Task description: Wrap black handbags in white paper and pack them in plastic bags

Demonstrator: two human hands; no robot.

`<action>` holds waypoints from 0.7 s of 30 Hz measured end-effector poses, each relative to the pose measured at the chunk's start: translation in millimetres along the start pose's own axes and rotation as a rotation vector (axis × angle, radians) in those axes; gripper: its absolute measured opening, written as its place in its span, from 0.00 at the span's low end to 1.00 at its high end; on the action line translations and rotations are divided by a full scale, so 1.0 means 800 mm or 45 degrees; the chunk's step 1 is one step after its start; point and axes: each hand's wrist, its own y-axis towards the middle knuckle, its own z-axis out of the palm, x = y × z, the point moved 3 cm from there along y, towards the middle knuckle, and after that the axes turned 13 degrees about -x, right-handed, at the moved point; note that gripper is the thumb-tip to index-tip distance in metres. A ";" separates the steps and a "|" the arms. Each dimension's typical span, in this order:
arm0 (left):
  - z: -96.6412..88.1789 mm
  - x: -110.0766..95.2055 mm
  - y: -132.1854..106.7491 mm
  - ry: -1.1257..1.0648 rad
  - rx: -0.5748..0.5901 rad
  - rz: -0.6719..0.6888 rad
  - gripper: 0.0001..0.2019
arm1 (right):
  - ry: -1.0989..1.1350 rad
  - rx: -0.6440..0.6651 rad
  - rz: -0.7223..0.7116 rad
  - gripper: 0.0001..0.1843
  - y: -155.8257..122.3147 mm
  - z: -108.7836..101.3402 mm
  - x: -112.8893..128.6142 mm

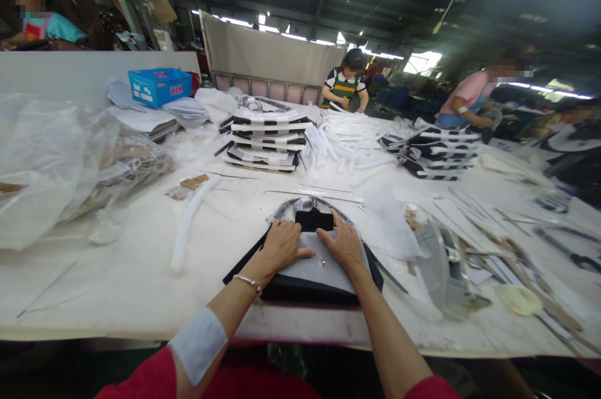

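A black handbag (312, 289) lies flat on the table in front of me, its wrapped handle arching away at the far side. A pale protective sheet (305, 267) covers much of its front, with a small metal stud showing through. At the top a black flap (313, 220) with a metal clasp stands out. My left hand (284, 245) rests on the sheet at the bag's upper left, fingers stretched out. On the upper right my right hand (345, 242) lies with fingers spread, its thumb on the sheet beside the flap. Neither hand grips anything.
Behind the bag is a stack of wrapped bags (267, 142), with another stack (441, 151) to its right. White padding strips (347, 139) lie between them. A tape dispenser (444, 267) stands at right, a blue box (160, 86) at back left, plastic bags (70, 161) at left. Co-workers stand beyond.
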 end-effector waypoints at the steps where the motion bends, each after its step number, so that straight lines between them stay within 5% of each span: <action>1: 0.002 0.000 0.001 -0.003 -0.008 -0.003 0.33 | 0.026 -0.011 0.019 0.39 0.000 -0.001 0.000; 8: 0.010 0.003 0.000 0.033 -0.063 -0.088 0.33 | 0.206 -0.124 0.074 0.38 0.002 -0.007 -0.004; 13: 0.006 0.008 -0.006 0.031 -0.101 -0.086 0.36 | 0.320 -0.060 -0.082 0.15 0.001 -0.011 -0.004; 21: -0.021 0.018 -0.022 0.056 0.144 -0.045 0.39 | 0.327 0.001 -0.118 0.06 -0.004 -0.003 -0.006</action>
